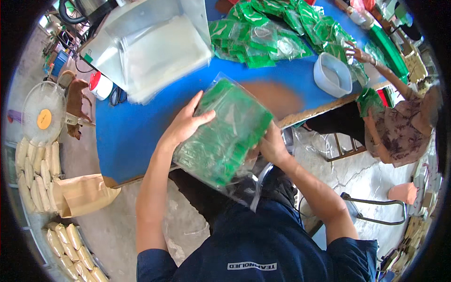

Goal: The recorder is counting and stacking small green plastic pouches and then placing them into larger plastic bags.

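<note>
Both my hands hold a clear plastic bag [223, 134] packed with flat green packets, tilted above the blue table's front edge. My left hand [189, 120] grips the bag's left side, with the thumb over its top face. At the right side my right hand [272, 144] is closed round the edge, its fingers partly hidden behind the bag. Loose clear film hangs from the bag's lower end toward my lap. Beyond it on the left lies a stack of flat clear plastic bags [167, 51] on a grey metal tray [201, 16].
A heap of green packets [263, 37] covers the far table [136, 150]. Right of it is a white plastic tub [332, 77]. A co-worker [399, 127] reaches in there. At left stand a red-lidded jar [100, 86], a fan [44, 115] and a brown paper bag [84, 195].
</note>
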`<state>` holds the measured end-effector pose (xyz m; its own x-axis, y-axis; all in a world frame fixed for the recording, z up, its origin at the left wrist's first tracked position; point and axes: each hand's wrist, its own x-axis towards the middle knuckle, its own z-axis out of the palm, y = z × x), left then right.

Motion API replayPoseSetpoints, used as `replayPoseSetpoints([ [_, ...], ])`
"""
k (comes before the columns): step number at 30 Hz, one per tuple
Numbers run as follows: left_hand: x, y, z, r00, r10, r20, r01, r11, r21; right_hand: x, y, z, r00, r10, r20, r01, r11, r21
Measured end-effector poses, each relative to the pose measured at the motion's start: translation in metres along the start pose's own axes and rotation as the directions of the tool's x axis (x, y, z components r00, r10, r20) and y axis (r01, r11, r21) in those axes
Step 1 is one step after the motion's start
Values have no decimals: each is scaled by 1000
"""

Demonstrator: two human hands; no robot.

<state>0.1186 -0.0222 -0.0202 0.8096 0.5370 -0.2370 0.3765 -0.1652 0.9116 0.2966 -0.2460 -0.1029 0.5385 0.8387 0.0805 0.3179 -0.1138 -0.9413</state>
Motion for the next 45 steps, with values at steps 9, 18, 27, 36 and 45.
replayPoseSetpoints([
  [9, -1, -4, 1, 999, -35, -25, 33, 995, -91, -34, -31, -17, 979, -202, 18, 198, 934, -299],
  [18, 4, 7, -7, 997, -71, 3, 71, 981, -179, 59, -54, 13, 964, -121, -237, 95, 988, -120],
  [27, -28, -5, -2, 998, 64, -12, -64, 930, -362, 118, -42, 9, 969, -217, -115, 199, 969, -149],
  [36, -45, -11, -5, 976, -6, -216, -25, 989, -144, 103, -46, -9, 980, -39, 193, 29, 998, 54],
  [45, -48, -1, 1, 979, -19, -205, -8, 992, -129, 40, -74, -10, 934, 47, 353, -207, 879, 430],
])
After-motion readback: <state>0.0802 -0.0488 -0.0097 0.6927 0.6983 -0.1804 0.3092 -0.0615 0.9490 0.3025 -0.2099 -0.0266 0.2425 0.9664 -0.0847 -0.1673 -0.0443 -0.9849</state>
